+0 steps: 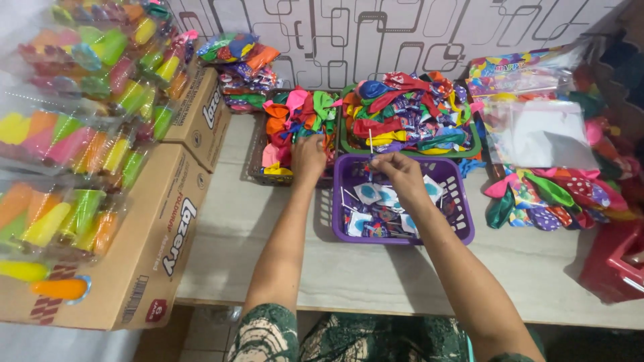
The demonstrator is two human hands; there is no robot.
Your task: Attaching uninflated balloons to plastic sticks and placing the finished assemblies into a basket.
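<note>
Lollipop stick (370,144) pinched upright by right hand (401,175) fingers; left hand (308,157) grips balloons (298,117).

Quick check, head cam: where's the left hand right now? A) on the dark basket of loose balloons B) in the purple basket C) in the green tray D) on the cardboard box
A: the left hand reaches into the dark basket of loose balloons, while the right hand holds a thin white stick over the purple basket.
</note>
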